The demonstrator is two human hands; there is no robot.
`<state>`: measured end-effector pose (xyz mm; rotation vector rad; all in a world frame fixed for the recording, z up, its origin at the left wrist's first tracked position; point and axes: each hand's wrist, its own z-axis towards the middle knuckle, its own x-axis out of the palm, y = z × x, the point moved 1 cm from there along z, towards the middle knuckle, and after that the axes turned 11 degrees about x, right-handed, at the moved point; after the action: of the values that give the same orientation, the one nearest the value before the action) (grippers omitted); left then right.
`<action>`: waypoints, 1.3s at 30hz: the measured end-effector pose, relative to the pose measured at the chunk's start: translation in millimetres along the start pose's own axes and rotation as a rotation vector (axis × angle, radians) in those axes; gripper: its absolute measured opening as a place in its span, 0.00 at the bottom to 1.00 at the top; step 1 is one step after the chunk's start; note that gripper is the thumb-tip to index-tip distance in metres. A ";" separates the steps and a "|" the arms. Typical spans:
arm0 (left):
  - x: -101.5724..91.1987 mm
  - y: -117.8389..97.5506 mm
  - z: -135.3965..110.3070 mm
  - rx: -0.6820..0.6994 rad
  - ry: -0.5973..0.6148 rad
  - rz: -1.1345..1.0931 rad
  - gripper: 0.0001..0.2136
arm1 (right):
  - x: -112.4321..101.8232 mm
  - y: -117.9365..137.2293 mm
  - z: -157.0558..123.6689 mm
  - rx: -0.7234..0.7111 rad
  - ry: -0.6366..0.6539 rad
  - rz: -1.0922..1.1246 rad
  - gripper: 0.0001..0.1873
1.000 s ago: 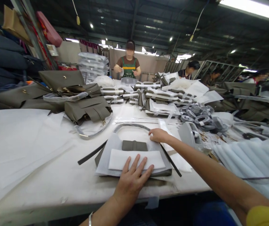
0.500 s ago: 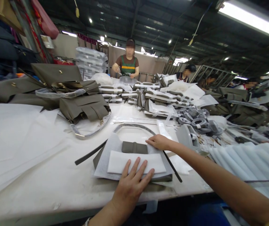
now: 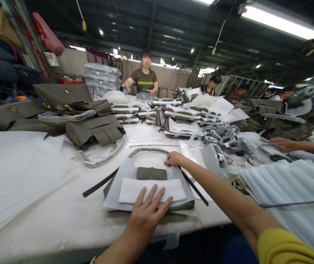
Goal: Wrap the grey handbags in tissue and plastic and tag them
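Observation:
A flat olive-grey bag (image 3: 178, 206) lies at the near edge of the white table (image 3: 52, 216), covered by a grey sheet and a white foam strip (image 3: 130, 190). My left hand (image 3: 147, 212) lies flat and open on that strip, fingers spread. A small olive flap (image 3: 151, 173) sits just beyond it. My right hand (image 3: 174, 159) rests at the bag's top right corner by the curved handle (image 3: 146, 150), fingers curled downward on the wrapping; what they grip is hidden.
Olive handbags (image 3: 96, 130) are heaped at the left, wrapped bags (image 3: 184, 117) at the back, grey strap rolls (image 3: 225, 135) and white foam sheets (image 3: 291, 190) at the right. A person in a green apron (image 3: 143, 79) stands across the table. Another person's hand (image 3: 283, 143) reaches in from the right.
The view has shifted slightly; my hands stay on the wrapped bag, the right one a little further in. Another person's hand has come into view at the right.

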<state>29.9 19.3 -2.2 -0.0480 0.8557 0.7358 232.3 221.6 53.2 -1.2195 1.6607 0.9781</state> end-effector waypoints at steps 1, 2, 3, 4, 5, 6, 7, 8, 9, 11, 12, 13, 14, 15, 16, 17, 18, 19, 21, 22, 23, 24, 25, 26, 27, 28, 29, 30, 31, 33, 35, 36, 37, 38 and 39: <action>-0.9 1.0 0.3 0.007 0.003 0.001 0.19 | 0.5 -2.8 0.6 -0.020 0.001 0.046 0.12; -1.9 1.9 0.6 0.013 0.006 0.002 0.18 | 1.0 -5.7 1.1 -0.040 -0.010 0.100 0.11; -2.8 2.7 0.8 0.016 0.012 0.002 0.18 | 1.4 -8.5 1.6 -0.062 -0.028 0.159 0.10; -3.7 3.4 1.1 0.018 0.021 0.000 0.19 | 1.9 -11.2 1.9 -0.082 -0.051 0.224 0.10; -4.5 4.1 1.3 0.020 0.029 -0.001 0.19 | 2.5 -13.5 2.0 -0.101 -0.074 0.294 0.09; -5.2 4.7 1.6 0.023 0.037 -0.001 0.19 | 3.0 -15.5 2.1 -0.120 -0.095 0.365 0.08; -5.8 5.3 1.7 0.027 0.047 -0.001 0.19 | 3.5 -16.9 2.0 -0.137 -0.111 0.438 0.08; -6.1 5.8 1.8 0.031 0.056 -0.001 0.19 | 3.8 -17.7 1.7 -0.153 -0.124 0.511 0.07; -6.3 6.2 1.7 0.034 0.064 0.000 0.19 | 3.9 -17.9 1.3 -0.171 -0.135 0.581 0.06; -6.0 6.8 1.0 0.037 0.080 0.001 0.19 | 2.3 -17.2 -0.6 -0.211 -0.152 0.710 0.06; -5.7 6.9 0.4 0.038 0.087 0.001 0.19 | 0.4 -16.6 -2.4 -0.233 -0.159 0.767 0.05; -5.4 6.8 -0.2 0.038 0.093 0.000 0.19 | -2.2 -16.0 -5.0 -0.256 -0.164 0.818 0.05; -5.0 6.6 -0.6 0.038 0.103 -0.003 0.19 | -5.5 -15.9 -8.7 -0.280 -0.167 0.860 0.04; -4.8 6.3 -0.8 0.038 0.113 -0.007 0.20 | -9.4 -16.1 -13.6 -0.306 -0.170 0.895 0.04; -4.6 5.9 -0.6 0.035 0.123 -0.010 0.20 | -13.4 -17.0 -19.9 -0.335 -0.171 0.921 0.05; -4.5 5.6 0.0 0.032 0.133 -0.013 0.20 | -17.3 -18.5 -27.8 -0.366 -0.170 0.938 0.08; -4.6 5.3 1.1 0.031 0.144 -0.016 0.20 | -20.6 -20.6 -37.1 -0.399 -0.166 0.947 0.10; -4.7 5.1 2.5 0.032 0.156 -0.018 0.20 | -23.0 -23.4 -47.6 -0.428 -0.157 0.951 0.10; -4.9 5.0 5.8 0.045 0.182 -0.018 0.20 | -23.5 -30.3 -71.3 -0.501 -0.153 0.929 0.09; -5.0 5.1 7.3 0.056 0.195 -0.018 0.20 | -21.5 -34.2 -83.5 -0.546 -0.160 0.900 0.08; -5.2 5.2 8.5 0.067 0.207 -0.019 0.21 | -17.9 -38.3 -95.6 -0.595 -0.177 0.858 0.08; -5.5 5.2 9.4 0.074 0.216 -0.020 0.22 | -12.9 -42.5 -106.9 -0.642 -0.203 0.805 0.09; -5.9 5.1 10.0 0.079 0.222 -0.021 0.23 | -6.8 -46.7 -117.2 -0.684 -0.233 0.744 0.09; -6.3 4.7 10.3 0.080 0.225 -0.021 0.23 | 0.2 -50.7 -126.4 -0.718 -0.265 0.682 0.10; -6.7 4.1 10.6 0.075 0.228 -0.021 0.24 | 7.6 -54.3 -134.2 -0.745 -0.294 0.622 0.11; -7.1 3.4 10.8 0.068 0.230 -0.020 0.24 | 14.9 -57.5 -141.1 -0.774 -0.327 0.566 0.12; -7.4 2.5 11.0 0.061 0.232 -0.018 0.24 | 22.0 -60.2 -147.0 -0.804 -0.361 0.513 0.13; -7.5 1.5 11.3 0.052 0.236 -0.019 0.24 | 28.5 -62.4 -152.3 -0.837 -0.398 0.463 0.14; -7.5 0.6 11.7 0.040 0.240 -0.023 0.24 | 34.2 -63.9 -157.1 -0.871 -0.435 0.414 0.15; -7.5 -1.0 13.0 0.006 0.249 -0.042 0.24 | 43.3 -65.8 -165.8 -0.921 -0.496 0.333 0.17; -8.2 -2.1 15.0 -0.044 0.265 -0.078 0.25 | 49.7 -66.6 -172.9 -0.943 -0.526 0.287 0.18; -9.0 -2.4 16.2 -0.071 0.274 -0.100 0.26 | 52.3 -66.9 -175.8 -0.944 -0.536 0.279 0.18; -10.2 -2.7 17.4 -0.097 0.282 -0.122 0.27 | 54.8 -67.2 -178.2 -0.942 -0.550 0.277 0.18; -11.8 -3.0 18.6 -0.119 0.289 -0.140 0.29 | 57.3 -67.5 -180.0 -0.941 -0.566 0.279 0.18; -13.5 -3.3 19.7 -0.135 0.292 -0.152 0.31 | 60.1 -67.9 -181.5 -0.944 -0.586 0.281 0.19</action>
<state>39.3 15.3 19.7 -0.3447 1.0658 0.6509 255.7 20.1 52.9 -1.0774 0.8934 2.1970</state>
